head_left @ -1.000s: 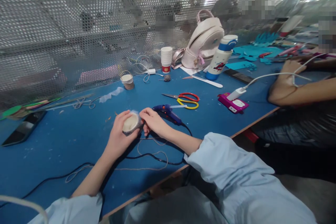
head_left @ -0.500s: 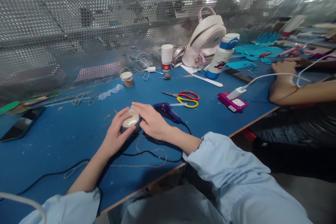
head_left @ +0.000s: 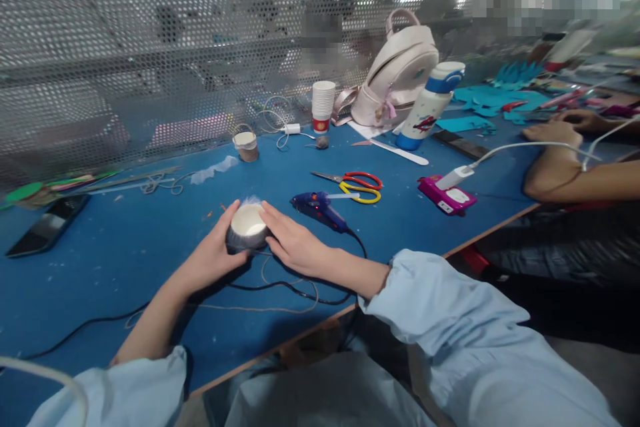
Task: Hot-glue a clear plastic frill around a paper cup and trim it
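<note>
Between my two hands stands a paper cup [head_left: 249, 221], white inside, with a dark grey wrapping around its outside. My left hand [head_left: 216, 243] curves round its left side, thumb at the front. On the right side, my right hand [head_left: 293, 240] presses its fingers along the cup's wall near the rim. Grey string [head_left: 260, 309] and a black cable lie on the table in front of the cup. A blue glue gun [head_left: 320, 209] with a glue stick in its back rests right of my right hand. Behind it are scissors [head_left: 357, 185] with red and yellow handles.
On the blue table [head_left: 125, 247] are a phone [head_left: 47, 223], a wrapped small cup [head_left: 246, 146], stacked paper cups [head_left: 323, 107], a bottle [head_left: 430, 107], a backpack [head_left: 397, 73] and a magenta power adapter [head_left: 447, 195]. Another person's arm [head_left: 560, 170] rests at right.
My hands have drawn slightly apart around the cup, so more of its rim and dark side shows. The left fingers have shifted off the rim. The view has moved a little.
</note>
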A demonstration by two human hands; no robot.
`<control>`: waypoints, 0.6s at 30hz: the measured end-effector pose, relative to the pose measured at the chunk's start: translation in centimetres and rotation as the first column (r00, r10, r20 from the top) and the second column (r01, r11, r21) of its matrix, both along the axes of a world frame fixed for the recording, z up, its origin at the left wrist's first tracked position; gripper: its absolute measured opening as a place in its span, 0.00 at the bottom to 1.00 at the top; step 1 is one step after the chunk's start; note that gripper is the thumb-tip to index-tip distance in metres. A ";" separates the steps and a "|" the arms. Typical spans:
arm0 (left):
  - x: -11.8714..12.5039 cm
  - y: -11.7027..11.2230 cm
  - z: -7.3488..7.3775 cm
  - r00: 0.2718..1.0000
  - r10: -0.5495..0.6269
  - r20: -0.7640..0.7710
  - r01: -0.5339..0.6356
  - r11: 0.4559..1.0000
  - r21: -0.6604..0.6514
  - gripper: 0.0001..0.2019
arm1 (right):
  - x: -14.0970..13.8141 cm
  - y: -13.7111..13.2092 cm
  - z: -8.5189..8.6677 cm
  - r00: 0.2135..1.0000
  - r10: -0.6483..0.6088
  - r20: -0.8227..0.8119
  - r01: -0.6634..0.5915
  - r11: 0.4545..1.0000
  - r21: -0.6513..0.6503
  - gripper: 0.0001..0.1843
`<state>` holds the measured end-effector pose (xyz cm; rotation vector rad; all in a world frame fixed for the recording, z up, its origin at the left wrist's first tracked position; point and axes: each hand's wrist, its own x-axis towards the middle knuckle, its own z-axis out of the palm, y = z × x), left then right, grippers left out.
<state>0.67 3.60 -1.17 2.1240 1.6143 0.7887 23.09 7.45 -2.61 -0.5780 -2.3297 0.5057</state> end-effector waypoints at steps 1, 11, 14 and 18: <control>-0.8 -0.1 0.5 1.000 0.014 0.005 -0.014 1.000 -0.022 0.43 | 0.0 0.2 0.1 1.000 -0.016 -0.008 0.016 1.000 0.010 0.29; 2.2 -1.9 3.4 0.981 0.176 0.087 -0.196 0.883 0.427 0.09 | -1.2 -0.1 1.4 0.968 -0.249 0.043 0.245 0.966 0.087 0.17; 3.4 -1.6 1.9 0.991 0.123 -0.056 -0.083 0.882 0.464 0.10 | -1.4 -0.4 1.3 0.967 -0.248 0.053 0.242 0.965 0.100 0.17; 2.8 -1.0 0.6 0.989 0.081 -0.122 -0.016 0.888 0.460 0.08 | -1.1 -0.4 1.9 0.976 -0.217 -0.015 0.218 0.973 0.076 0.17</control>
